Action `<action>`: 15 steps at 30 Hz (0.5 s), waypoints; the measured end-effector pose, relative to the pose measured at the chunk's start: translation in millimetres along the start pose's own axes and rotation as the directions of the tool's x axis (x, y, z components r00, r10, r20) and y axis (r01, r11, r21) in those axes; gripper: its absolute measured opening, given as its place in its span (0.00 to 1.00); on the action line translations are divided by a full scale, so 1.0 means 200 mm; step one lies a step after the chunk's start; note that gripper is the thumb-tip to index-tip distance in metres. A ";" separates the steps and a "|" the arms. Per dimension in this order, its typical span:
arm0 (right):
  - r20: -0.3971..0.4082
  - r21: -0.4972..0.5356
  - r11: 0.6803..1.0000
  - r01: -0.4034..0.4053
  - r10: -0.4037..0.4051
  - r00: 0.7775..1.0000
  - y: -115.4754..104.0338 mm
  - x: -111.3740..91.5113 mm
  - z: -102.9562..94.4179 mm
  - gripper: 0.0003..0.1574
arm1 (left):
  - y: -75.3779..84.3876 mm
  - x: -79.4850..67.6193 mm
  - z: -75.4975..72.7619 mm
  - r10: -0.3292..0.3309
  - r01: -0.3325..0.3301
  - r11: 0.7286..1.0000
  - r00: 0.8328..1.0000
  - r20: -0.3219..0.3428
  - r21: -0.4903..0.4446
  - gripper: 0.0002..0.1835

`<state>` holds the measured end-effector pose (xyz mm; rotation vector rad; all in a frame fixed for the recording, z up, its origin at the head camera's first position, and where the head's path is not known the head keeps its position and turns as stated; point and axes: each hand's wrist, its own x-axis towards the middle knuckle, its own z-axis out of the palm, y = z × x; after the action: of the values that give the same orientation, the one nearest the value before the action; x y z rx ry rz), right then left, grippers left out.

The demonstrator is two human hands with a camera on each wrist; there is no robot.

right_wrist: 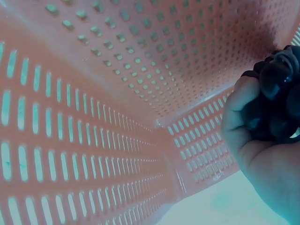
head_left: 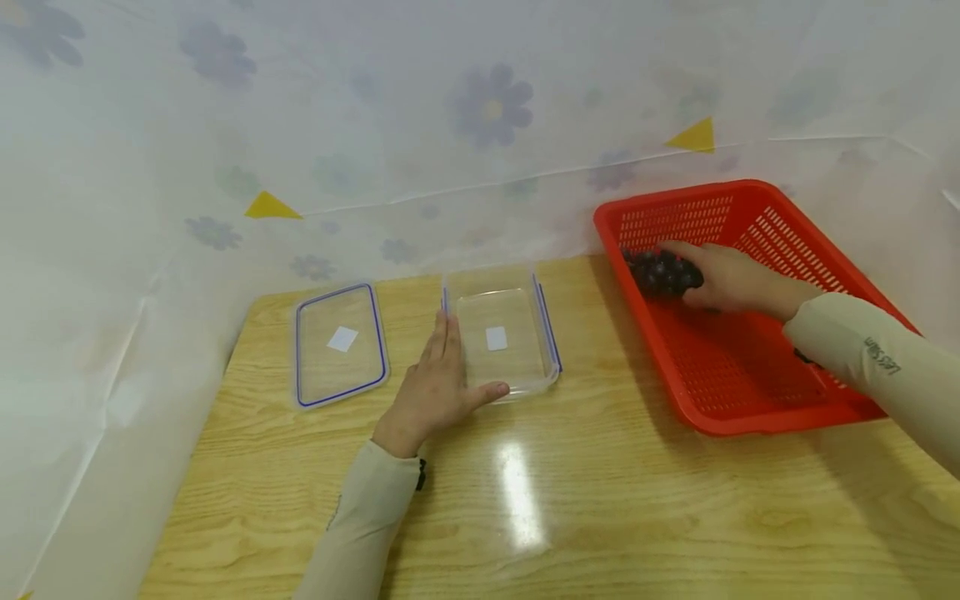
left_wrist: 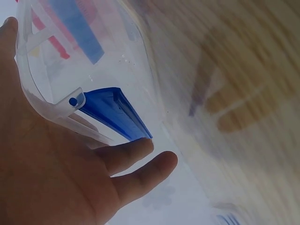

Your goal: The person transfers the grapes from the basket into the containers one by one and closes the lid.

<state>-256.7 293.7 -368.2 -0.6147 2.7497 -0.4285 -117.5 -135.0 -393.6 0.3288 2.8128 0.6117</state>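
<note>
A clear plastic food container with blue side clips stands on the wooden table, a small white label on its floor. My left hand rests against its left side, fingers extended along the wall and thumb over the near rim. In the left wrist view, two fingertips lie beside a blue clip. Inside the red basket, my right hand grips a bunch of dark grapes near the left wall. The right wrist view has the grapes held between thumb and fingers.
Left of the container lies its clear lid with a blue seal and a white label. The basket's slotted walls rise around my right hand. Behind the table hangs a flowered white sheet with yellow triangles stuck on it.
</note>
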 end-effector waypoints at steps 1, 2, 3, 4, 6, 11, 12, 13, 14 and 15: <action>-0.004 0.004 1.000 -0.004 0.004 1.000 0.00 0.00 -0.01 0.55 | 0.00 0.00 0.00 0.002 -0.002 1.000 1.000 0.001 0.000 0.68; -0.007 0.006 1.000 -0.006 0.006 1.000 -0.01 -0.01 -0.01 0.55 | 0.00 0.00 0.00 0.004 -0.004 1.000 1.000 -0.001 -0.002 0.68; -0.007 0.004 1.000 -0.006 0.006 1.000 -0.01 -0.01 -0.02 0.55 | 0.00 0.00 -0.01 0.004 -0.004 1.000 1.000 -0.002 -0.003 0.68; -0.007 -0.003 1.000 -0.003 0.003 1.000 -0.01 -0.01 -0.03 0.55 | 0.00 0.00 -0.01 0.002 -0.002 1.000 1.000 0.000 -0.003 0.68; -0.005 -0.016 1.000 0.007 -0.007 1.000 -0.01 -0.02 -0.03 0.54 | 0.00 0.00 -0.01 0.001 -0.001 1.000 1.000 0.000 -0.006 0.67; 0.001 -0.063 0.998 0.024 -0.024 1.000 -0.01 -0.04 -0.03 0.52 | 0.00 0.01 0.00 -0.003 0.004 1.000 1.000 0.004 -0.018 0.67; -0.001 -0.073 0.997 0.022 -0.022 1.000 -0.01 -0.04 -0.03 0.52 | 0.00 0.01 0.00 -0.005 0.005 1.000 1.000 0.003 -0.019 0.67; -0.006 -0.085 0.996 0.025 -0.025 1.000 -0.02 -0.04 -0.03 0.52 | 0.00 0.01 0.00 -0.007 0.007 1.000 1.000 0.001 -0.023 0.67; -0.011 -0.098 0.995 0.027 -0.028 1.000 -0.02 -0.05 -0.04 0.52 | 0.00 0.01 0.01 -0.009 0.009 1.000 1.000 0.000 -0.024 0.67; -0.016 -0.109 0.994 0.029 -0.031 0.999 -0.03 -0.05 -0.04 0.52 | 0.00 0.00 0.01 -0.011 0.010 1.000 1.000 -0.002 -0.026 0.67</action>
<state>-248.9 296.0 -356.2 -0.6822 2.7987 -0.2937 -118.1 -134.7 -395.4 0.3085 2.8042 0.6462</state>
